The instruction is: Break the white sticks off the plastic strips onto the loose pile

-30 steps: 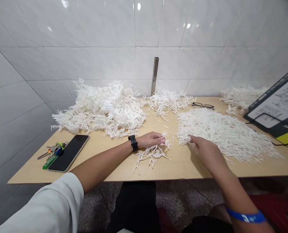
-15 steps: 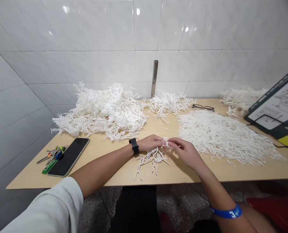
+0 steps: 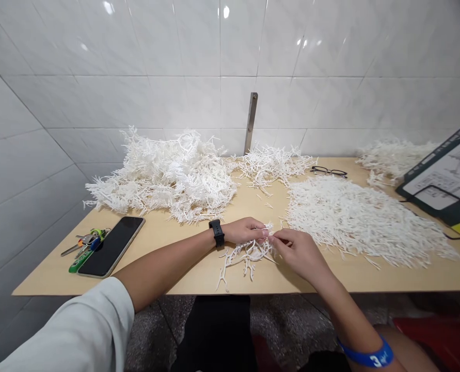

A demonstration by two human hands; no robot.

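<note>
Near the table's front edge, my left hand (image 3: 247,230) is closed on a white branching sprig (image 3: 249,253), thin and coral-like. Part of the sprig hangs below my fingers onto the wooden tabletop (image 3: 191,258). Opposite it, my right hand (image 3: 297,250) pinches at the same sprig with thumb and forefinger, close to the left fingertips. The exact spot between the fingers is too small to make out. To the right lies a flat, wide layer of short white pieces (image 3: 361,222). Behind my left hand rises a tall tangled heap of white sprigs (image 3: 168,178).
A smaller white pile (image 3: 274,163) sits by a metal bracket (image 3: 251,121) at the tiled wall. Eyeglasses (image 3: 329,171) lie behind the flat layer. A phone (image 3: 111,247) and keys (image 3: 84,243) are at left. A printed box (image 3: 446,175) with a black cord stands at right, by another white pile (image 3: 392,157).
My right hand has shifted slightly down and right, its fingers now more tightly pinched. The left hand still holds the sprig. The whole view has shifted a little.
</note>
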